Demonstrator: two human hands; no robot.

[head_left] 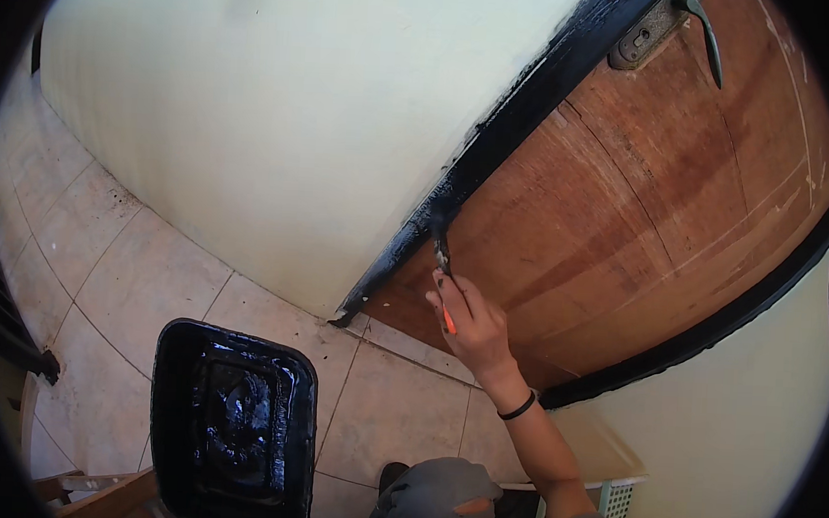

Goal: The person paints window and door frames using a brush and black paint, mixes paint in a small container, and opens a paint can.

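My right hand (470, 324) grips a paintbrush (443, 265) with an orange handle, its bristles pressed against the black-painted door frame (496, 141) beside a brown wooden door (643, 196). A black band sits on that wrist. A black paint tray (233, 425) full of glossy black paint is held up at the lower left. My left hand is hidden beneath the tray, out of sight.
A cream wall (282, 111) runs left of the frame. Beige floor tiles (132, 272) lie below. A metal door handle (706, 30) and lock plate sit at the top right. A white perforated basket (613, 499) stands at the lower right, my grey-clad knee (439, 499) beside it.
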